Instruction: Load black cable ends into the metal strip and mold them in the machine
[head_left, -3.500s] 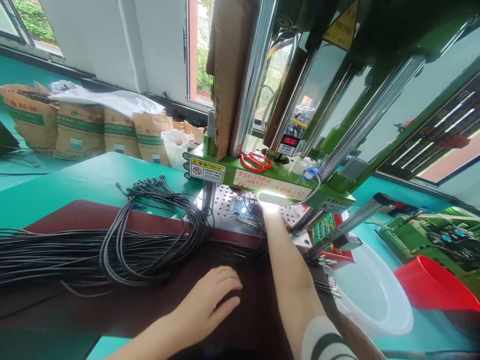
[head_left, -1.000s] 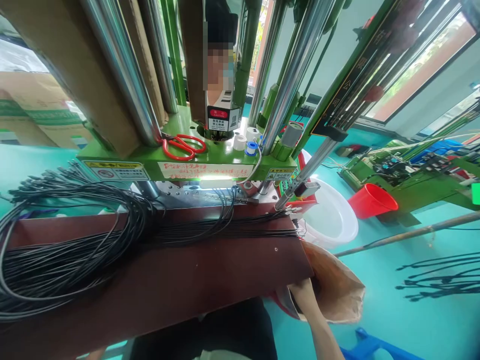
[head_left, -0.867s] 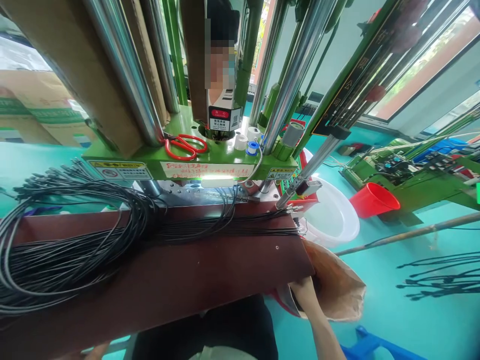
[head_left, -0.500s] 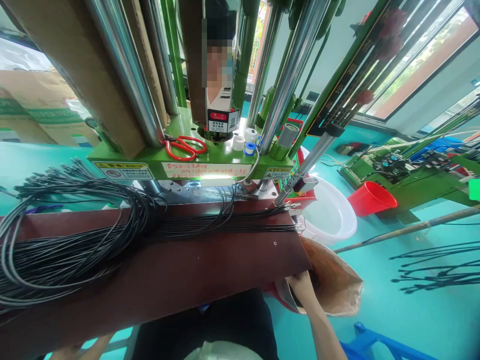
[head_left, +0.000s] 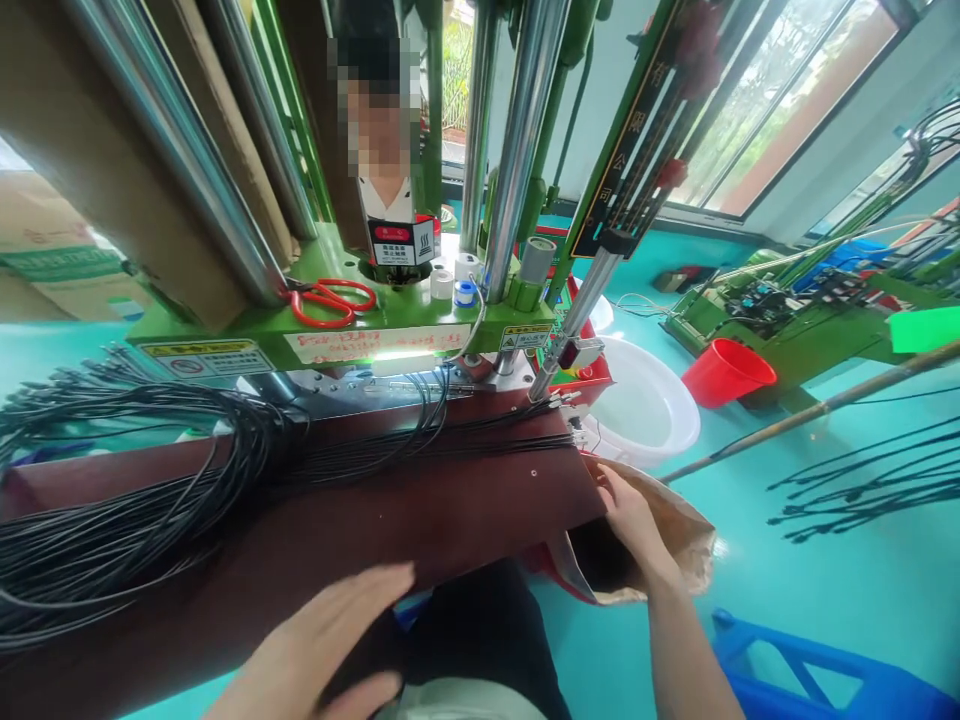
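Teal floor spreads beneath the workshop, with bright windows at the upper right and a person visible behind the upright columns of the green press facing me. On the press lie red-handled scissors, and near them a small blue-and-white roll. Just in front of me stretches a dark red-brown board. Along its left part lies the thick bundle of black cables, looped over on itself; thinner black strands run across toward the right end, where pale connectors reach the edge, and some of them bend up to the press.

My left hand hovers over the near edge of the board, slightly blurred, fingers straight and thumb well apart, with nothing in it. My right hand is over the open paper bag, beside the board's right corner; its fingers are partly bent, and I cannot tell whether they grip anything. Beyond the bag sit a white tub and a red bucket; a blue stool is at the lower right.
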